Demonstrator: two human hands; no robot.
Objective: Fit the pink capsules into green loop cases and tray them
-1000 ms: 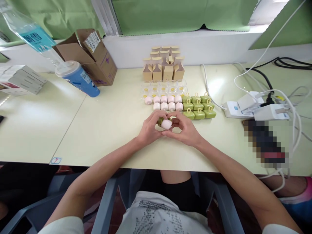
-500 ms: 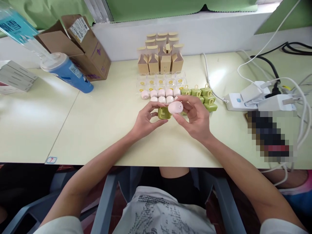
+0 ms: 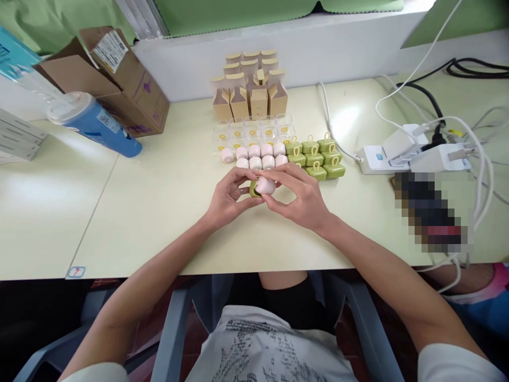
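My left hand (image 3: 227, 197) and my right hand (image 3: 299, 197) meet at the middle of the pale table (image 3: 167, 212). The left fingers pinch a small green piece (image 3: 253, 189). The right fingers press a pink rounded piece (image 3: 265, 185) against it. Just beyond the hands lie rows of loose pink pieces (image 3: 254, 156), and to their right a group of green pieces with yellow loops (image 3: 316, 156).
Clear little cases (image 3: 254, 131) and tan paper boxes (image 3: 246, 87) stand behind the rows. A blue cup (image 3: 91, 123) and a cardboard carton (image 3: 119, 79) sit at the left. A power strip (image 3: 382, 157) with white chargers and cables lies at the right.
A second ago both pieces were together; half a second ago the hands rose and held them apart. Now the hands are lower and the pink piece sits against the green one.
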